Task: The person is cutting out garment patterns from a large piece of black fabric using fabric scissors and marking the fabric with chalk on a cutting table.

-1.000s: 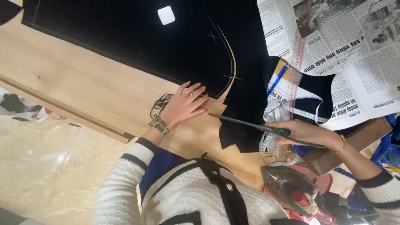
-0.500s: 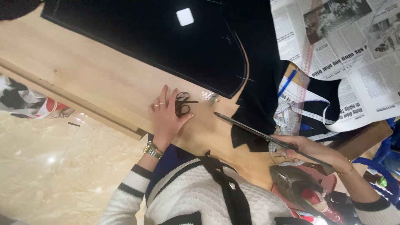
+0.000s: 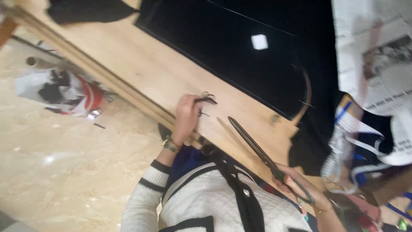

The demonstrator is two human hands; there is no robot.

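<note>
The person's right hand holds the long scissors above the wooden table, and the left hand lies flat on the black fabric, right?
Not quite. In the head view the left hand rests at the wooden table's edge, off the black fabric. The right hand does hold the long scissors.

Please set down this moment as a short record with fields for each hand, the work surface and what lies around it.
Left hand: left hand rests at the near edge of the wooden table, fingertips by a small dark tangle of scraps
Right hand: right hand grips the handles of long dark scissors, blades closed, pointing across the table
Fabric: black cloth spread on the table, with a small white square on it
Paper: newspaper at the right
Floor: pale stone tiles, crumpled litter by the table
</note>
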